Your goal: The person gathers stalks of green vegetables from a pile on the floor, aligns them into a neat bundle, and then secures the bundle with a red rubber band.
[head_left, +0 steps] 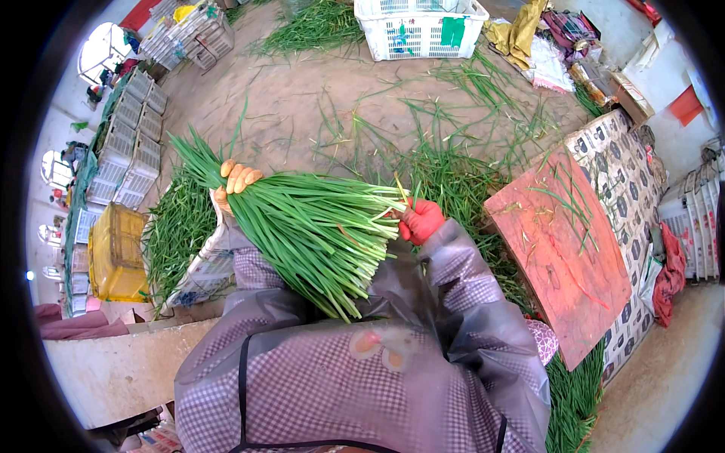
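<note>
A thick bunch of garlic chives (310,219) lies across in front of my chest, green tips to the left and pale stem ends fanned out to the right. My left hand (239,180), in a light orange glove, wraps round the leafy part near the tips. At the pale ends, my right hand (423,221), in a red glove, is closed with its fingertips pinching at the upper stems. A thin yellowish blade stands up just above those fingers. Exactly which stems they hold is partly hidden.
Loose chives (445,177) litter the floor ahead. A reddish board (563,264) with scraps stands at my right. On my left are a chive-filled white crate (204,264), a yellow bin (119,253) and stacked crates (124,143). Another white crate (419,38) sits at the far side.
</note>
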A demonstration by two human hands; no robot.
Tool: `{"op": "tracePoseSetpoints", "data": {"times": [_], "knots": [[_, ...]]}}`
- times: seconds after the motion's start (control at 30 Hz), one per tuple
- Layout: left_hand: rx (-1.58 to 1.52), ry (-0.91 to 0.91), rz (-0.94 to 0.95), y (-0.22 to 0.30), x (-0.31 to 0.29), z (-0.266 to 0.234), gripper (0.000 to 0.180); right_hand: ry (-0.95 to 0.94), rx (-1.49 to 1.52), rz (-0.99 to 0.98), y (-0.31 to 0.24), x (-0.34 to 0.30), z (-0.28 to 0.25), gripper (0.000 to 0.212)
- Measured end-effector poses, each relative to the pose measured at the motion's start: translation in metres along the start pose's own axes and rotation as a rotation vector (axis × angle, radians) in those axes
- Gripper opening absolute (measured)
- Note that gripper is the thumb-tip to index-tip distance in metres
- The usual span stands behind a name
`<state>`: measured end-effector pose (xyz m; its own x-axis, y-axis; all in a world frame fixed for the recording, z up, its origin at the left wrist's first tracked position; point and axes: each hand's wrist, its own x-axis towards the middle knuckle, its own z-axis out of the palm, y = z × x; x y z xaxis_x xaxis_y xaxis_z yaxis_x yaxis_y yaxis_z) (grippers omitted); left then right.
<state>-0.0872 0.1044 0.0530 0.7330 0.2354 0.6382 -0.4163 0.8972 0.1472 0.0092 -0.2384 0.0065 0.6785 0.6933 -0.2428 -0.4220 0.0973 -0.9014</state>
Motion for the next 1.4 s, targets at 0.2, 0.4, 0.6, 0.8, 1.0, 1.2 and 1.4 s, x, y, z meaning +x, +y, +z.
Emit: {"op": "tracePoseSetpoints", "data": {"times": [0.2,0.4,0.6,0.8,1.0,1.2,1.4], "knots": [[0.017,0.041,0.051,-0.001,-0.006,0.004,0.027,0.344,-0.099,0.093,0.026,-0.007,-0.053,0.021],[0.001,0.084,0.105,0.005,-0.017,-0.002,0.028,-0.009,-1.291,0.442,0.036,-0.042,-0.136,0.080],[0.029,0.136,0.054,0.003,-0.011,-0.010,0.026,-0.115,-0.893,-0.074,0.022,0.011,-0.020,0.057],[-0.020,0.193,0.084,-0.009,-0.012,-0.011,0.027,0.038,-0.851,0.265,0.092,-0.002,-0.117,0.029],[0.009,0.194,0.124,0.000,-0.025,-0.017,0.028,0.215,-0.336,0.042,0.035,-0.013,-0.082,0.045],[0.020,0.199,0.089,-0.008,-0.014,-0.013,0.027,0.151,-0.054,-0.117,-0.028,0.013,-0.008,0.037],[0.036,0.129,0.059,0.004,-0.022,-0.021,0.035,0.316,0.023,-0.013,-0.039,0.024,0.018,0.020]]}}
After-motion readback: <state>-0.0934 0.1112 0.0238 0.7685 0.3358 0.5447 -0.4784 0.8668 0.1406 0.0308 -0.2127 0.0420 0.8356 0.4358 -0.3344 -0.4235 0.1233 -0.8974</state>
